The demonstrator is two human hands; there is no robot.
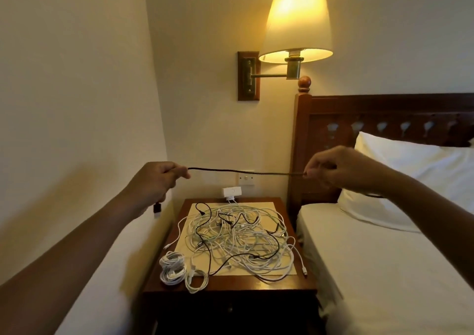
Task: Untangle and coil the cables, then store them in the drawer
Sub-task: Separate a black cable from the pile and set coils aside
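A bed (372, 270) with a white pillow (410, 168) stands on the right, and a second bed (102, 270) on the left. Between them is a dark wooden table (230, 287) under a lit wall lamp (297, 19). Its drawer (230, 309) is at the near front and looks closed.

On the table lies a big tangle of cables (238, 237), mostly white with some thin black ones. It covers nearly all of a pale mat (266, 206). Two coiled white cables (173, 270) lie at the near left corner, just beside the tangle.

One black cable (243, 171) is stretched almost level in the air, above the far side of the table. The left hand (156, 180) has its fingers curled round one end of it, and a dark plug (157, 209) hangs below this hand. The right hand (333, 165) pinches the cable between thumb and fingers, and the rest goes on under the right wrist.

I think the cable is being straightened before coiling. I cannot tell whether its hidden end is free. If it is still caught, a strong pull may drag other cables off the table. The two coils are close to the edge and may be pushed down. A loose coil may also open again in the drawer.

No brand, label or writing can be read.
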